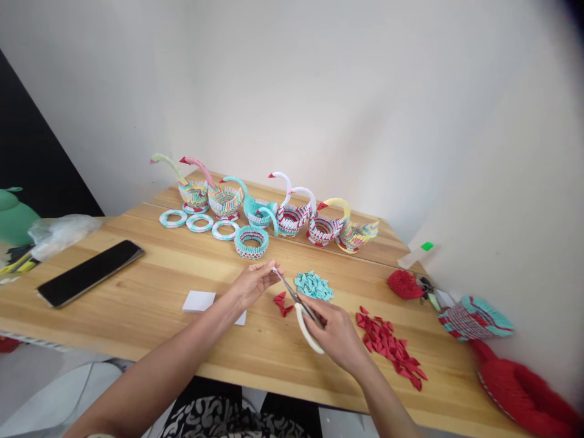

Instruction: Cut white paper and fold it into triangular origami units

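My right hand (332,330) grips a pair of scissors (300,309) with white handles. Their blades point up and to the left, reaching my left fingertips. My left hand (257,281) is closed in a pinch at the blade tips, on a small white piece (274,269) too small to make out well. Under my left forearm lie white paper slips (199,300), partly hidden. A few red folded paper pieces (282,303) sit just below the blades. Behind the scissors is a pile of turquoise folded paper pieces (314,285).
Several folded-paper swans (225,202) line the table's back, with white-and-turquoise rings (199,223) and a turquoise round basket (251,243) before them. A black phone (91,272) lies left. Red folded pieces (387,344) and a large red paper model (524,389) are right.
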A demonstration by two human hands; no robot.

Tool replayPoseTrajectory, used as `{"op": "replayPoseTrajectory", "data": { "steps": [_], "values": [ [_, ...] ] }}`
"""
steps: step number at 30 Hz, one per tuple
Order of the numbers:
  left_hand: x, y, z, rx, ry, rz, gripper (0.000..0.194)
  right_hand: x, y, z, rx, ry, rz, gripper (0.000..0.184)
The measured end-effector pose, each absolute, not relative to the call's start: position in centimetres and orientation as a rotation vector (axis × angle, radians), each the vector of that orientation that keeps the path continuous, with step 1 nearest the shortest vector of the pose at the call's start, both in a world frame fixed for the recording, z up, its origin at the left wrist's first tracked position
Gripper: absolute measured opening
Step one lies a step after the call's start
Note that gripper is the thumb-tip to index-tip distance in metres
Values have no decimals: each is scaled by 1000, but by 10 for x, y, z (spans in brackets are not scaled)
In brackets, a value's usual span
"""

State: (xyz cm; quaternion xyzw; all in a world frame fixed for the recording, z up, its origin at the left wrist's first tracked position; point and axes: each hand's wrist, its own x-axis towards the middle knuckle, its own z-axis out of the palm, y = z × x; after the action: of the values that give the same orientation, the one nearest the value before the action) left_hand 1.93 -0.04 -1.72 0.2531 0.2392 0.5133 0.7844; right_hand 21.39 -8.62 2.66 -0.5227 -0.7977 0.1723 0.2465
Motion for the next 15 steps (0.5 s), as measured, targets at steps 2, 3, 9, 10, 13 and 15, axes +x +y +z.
{"op": "replayPoseTrajectory", "data": {
  "steps": [2, 3, 9, 10, 13, 15],
  "values": [
    [20, -1, -17, 566, 529, 1116, 15, 209, -87, 24, -1462, -2237, 322, 39],
    [20, -1, -17, 568, 537, 1120, 15, 206, -87, 23, -1480, -2266, 244, 39],
    [18, 1, -20, 554, 572, 1116, 17, 207, -83, 41, -1463, -2344, 334, 35],
    [17, 2, -22, 549, 569, 1125, 17, 214, -81, 47, -1443, -2355, 425, 33],
    [16, 5, -27, 531, 564, 1157, 16, 244, -69, 58, -1442, -2297, 572, 34],
    [16, 6, -27, 533, 567, 1164, 14, 266, -53, 56, -1574, -2143, 436, 39]
  ]
}}
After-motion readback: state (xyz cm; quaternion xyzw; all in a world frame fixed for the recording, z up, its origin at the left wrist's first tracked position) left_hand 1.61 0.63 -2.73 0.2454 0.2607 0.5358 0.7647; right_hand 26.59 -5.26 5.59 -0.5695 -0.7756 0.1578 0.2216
